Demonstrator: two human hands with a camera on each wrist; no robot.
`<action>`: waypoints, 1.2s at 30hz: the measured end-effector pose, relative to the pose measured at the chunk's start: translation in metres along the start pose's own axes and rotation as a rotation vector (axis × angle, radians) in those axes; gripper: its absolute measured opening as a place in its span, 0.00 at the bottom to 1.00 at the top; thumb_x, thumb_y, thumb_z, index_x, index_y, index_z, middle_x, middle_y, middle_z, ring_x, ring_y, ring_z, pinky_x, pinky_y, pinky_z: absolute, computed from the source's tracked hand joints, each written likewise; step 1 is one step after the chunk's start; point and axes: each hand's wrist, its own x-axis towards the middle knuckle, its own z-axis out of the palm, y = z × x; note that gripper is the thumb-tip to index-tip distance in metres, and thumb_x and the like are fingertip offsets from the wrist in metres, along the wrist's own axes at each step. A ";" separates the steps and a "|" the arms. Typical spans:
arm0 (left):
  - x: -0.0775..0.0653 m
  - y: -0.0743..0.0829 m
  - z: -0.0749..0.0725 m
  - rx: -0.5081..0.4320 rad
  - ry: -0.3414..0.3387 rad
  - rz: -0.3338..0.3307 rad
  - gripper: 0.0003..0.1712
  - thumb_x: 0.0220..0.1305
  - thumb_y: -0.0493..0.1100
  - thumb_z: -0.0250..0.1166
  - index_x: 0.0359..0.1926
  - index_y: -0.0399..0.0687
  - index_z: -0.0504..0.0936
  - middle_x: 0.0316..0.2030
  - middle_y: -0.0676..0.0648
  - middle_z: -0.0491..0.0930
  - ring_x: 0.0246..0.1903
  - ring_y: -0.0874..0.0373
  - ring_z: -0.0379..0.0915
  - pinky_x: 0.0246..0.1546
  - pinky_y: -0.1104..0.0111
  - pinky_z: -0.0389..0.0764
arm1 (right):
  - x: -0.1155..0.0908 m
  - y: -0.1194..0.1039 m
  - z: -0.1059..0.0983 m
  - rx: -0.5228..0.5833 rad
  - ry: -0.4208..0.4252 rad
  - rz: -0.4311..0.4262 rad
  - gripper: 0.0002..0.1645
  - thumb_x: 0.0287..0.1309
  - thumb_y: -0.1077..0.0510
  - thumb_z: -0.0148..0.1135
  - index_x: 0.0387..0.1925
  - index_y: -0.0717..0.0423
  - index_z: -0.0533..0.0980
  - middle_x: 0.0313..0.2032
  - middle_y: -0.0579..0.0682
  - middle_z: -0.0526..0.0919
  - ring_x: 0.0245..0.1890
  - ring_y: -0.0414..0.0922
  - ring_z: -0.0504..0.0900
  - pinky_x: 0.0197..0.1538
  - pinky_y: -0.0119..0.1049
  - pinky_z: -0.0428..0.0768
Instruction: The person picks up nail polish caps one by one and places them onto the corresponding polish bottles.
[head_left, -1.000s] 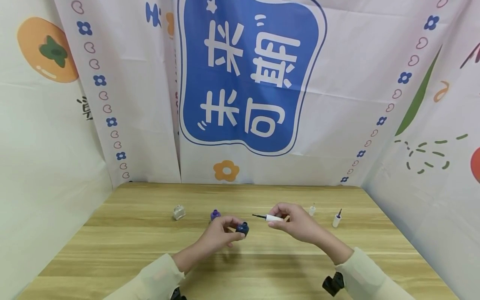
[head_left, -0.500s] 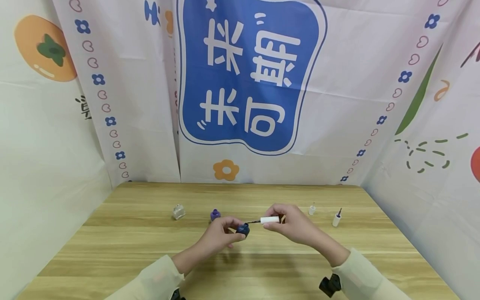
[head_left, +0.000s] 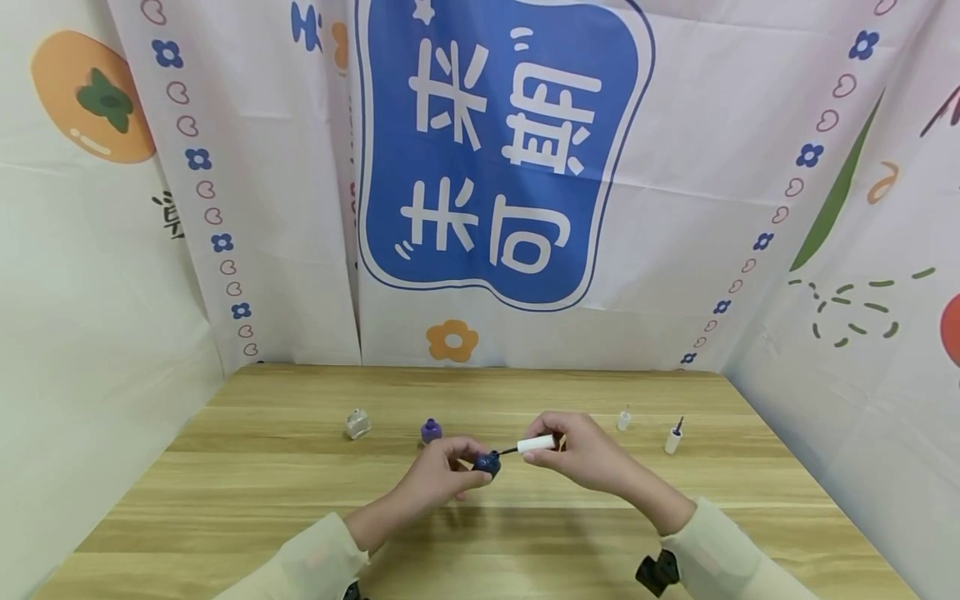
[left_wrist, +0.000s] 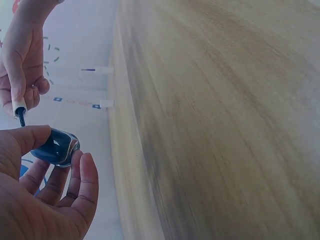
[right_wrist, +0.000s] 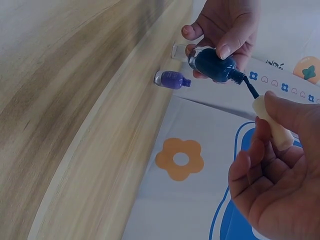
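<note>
My left hand grips a dark blue nail polish bottle between thumb and fingers, tilted with its open neck toward the right. My right hand pinches the white cap of the nail polish brush. The dark brush angles from the cap to the bottle's mouth, its tip right at the neck. Behind the left hand stands an uncapped purple nail polish bottle. Farther left is a clear bottle.
Two white brush caps stand on the table at the right, brushes pointing up: one with a dark purple brush, one with a pale brush. The wooden table meets printed cloth walls at the back and sides.
My right hand has moved left and slightly down, bringing the brush from apart to the mouth of the blue bottle. The left hand has stayed nearly still.
</note>
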 end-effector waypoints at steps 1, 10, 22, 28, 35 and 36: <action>0.000 0.000 0.000 0.000 -0.001 0.000 0.12 0.56 0.36 0.71 0.42 0.42 0.83 0.37 0.47 0.81 0.28 0.57 0.76 0.25 0.64 0.82 | 0.000 0.000 0.000 0.002 0.000 0.001 0.04 0.61 0.55 0.67 0.35 0.49 0.79 0.29 0.43 0.78 0.26 0.42 0.72 0.24 0.31 0.72; 0.000 -0.001 0.000 -0.009 -0.005 0.001 0.12 0.56 0.37 0.72 0.42 0.42 0.83 0.37 0.47 0.81 0.28 0.56 0.76 0.24 0.67 0.82 | 0.000 -0.002 -0.001 0.002 0.012 0.008 0.04 0.60 0.56 0.67 0.35 0.50 0.80 0.29 0.42 0.78 0.25 0.40 0.72 0.23 0.30 0.71; -0.001 0.002 0.002 0.000 -0.017 0.007 0.12 0.56 0.36 0.71 0.42 0.40 0.83 0.36 0.47 0.81 0.28 0.56 0.76 0.25 0.63 0.83 | 0.002 -0.001 0.005 0.072 0.006 0.029 0.05 0.59 0.57 0.69 0.36 0.51 0.80 0.30 0.44 0.79 0.27 0.41 0.74 0.25 0.31 0.74; -0.001 0.002 0.003 -0.002 -0.024 0.013 0.12 0.56 0.37 0.71 0.42 0.40 0.82 0.37 0.47 0.81 0.28 0.56 0.77 0.26 0.62 0.83 | 0.002 -0.006 0.008 0.178 0.012 0.075 0.07 0.58 0.60 0.69 0.37 0.57 0.80 0.32 0.48 0.79 0.28 0.44 0.74 0.27 0.30 0.74; -0.002 0.003 0.004 -0.011 -0.025 0.005 0.13 0.56 0.38 0.71 0.43 0.40 0.82 0.37 0.47 0.81 0.29 0.56 0.77 0.26 0.65 0.82 | 0.004 -0.002 0.014 0.262 0.019 0.080 0.10 0.57 0.62 0.69 0.40 0.60 0.79 0.31 0.49 0.78 0.28 0.43 0.72 0.27 0.29 0.72; -0.002 0.003 0.005 -0.014 -0.026 0.003 0.13 0.56 0.38 0.71 0.43 0.40 0.82 0.37 0.47 0.81 0.29 0.56 0.77 0.26 0.66 0.82 | 0.005 -0.001 0.015 0.265 0.019 0.073 0.10 0.57 0.62 0.69 0.40 0.61 0.79 0.31 0.49 0.78 0.28 0.43 0.72 0.26 0.29 0.72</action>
